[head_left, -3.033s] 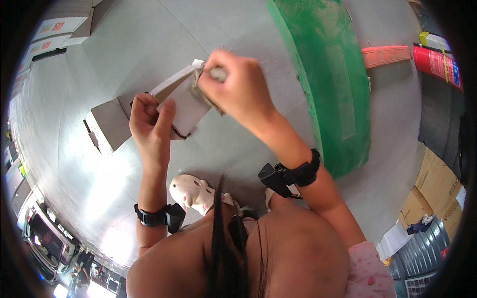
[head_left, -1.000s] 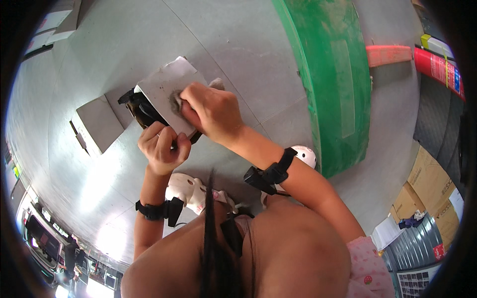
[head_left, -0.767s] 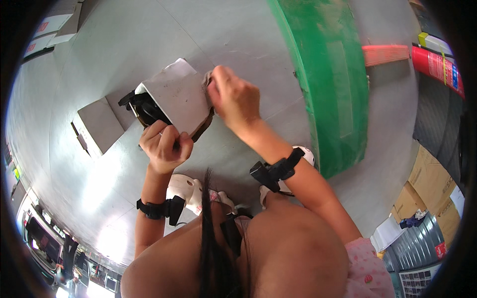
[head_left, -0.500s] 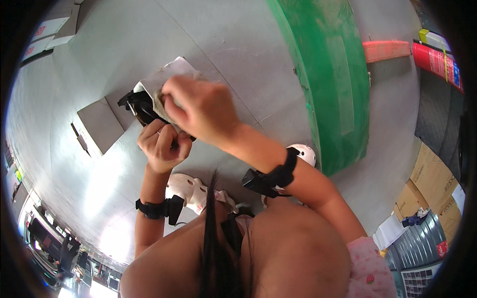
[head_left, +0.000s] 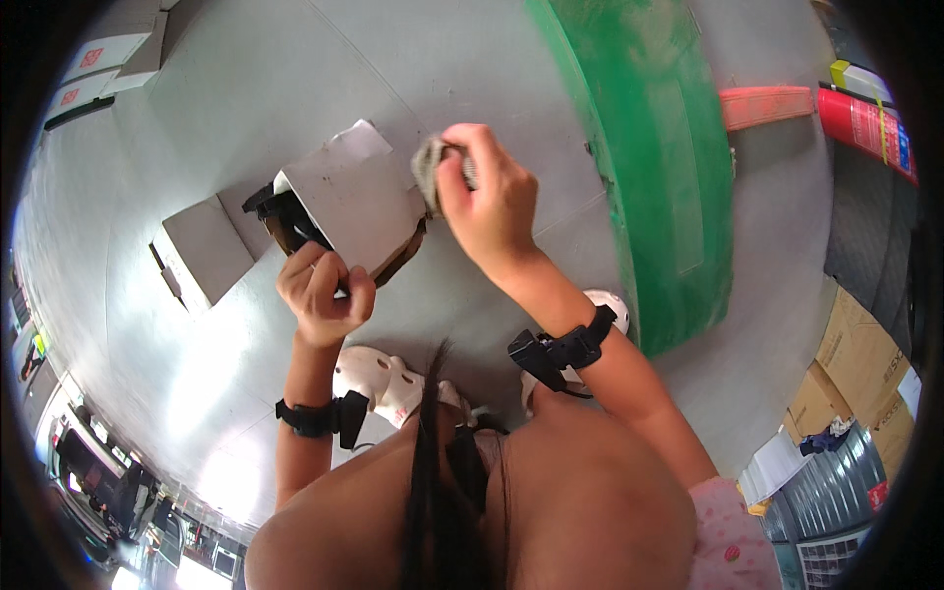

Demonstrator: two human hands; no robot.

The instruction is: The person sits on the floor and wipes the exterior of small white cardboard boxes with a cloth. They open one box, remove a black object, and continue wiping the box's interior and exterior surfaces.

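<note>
A white carton (head_left: 359, 206) is angling beyond pale shoes (head_left: 382, 383), its near corner being pinched by the left hand (head_left: 326, 295), apparently for steadiness, while the right hand (head_left: 494, 202) is gripping a gray cloth (head_left: 429, 171) beside the carton's right edge.

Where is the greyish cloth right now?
In the head view's upper middle, the greyish cloth is in the right hand, by the right end of the white box.

White boxes (head_left: 120, 39) bear red marks (head_left: 92, 57); brown cardboard (head_left: 857, 332), dark lettering (head_left: 892, 366); a red cylinder (head_left: 838, 113), pale print (head_left: 877, 131).
</note>
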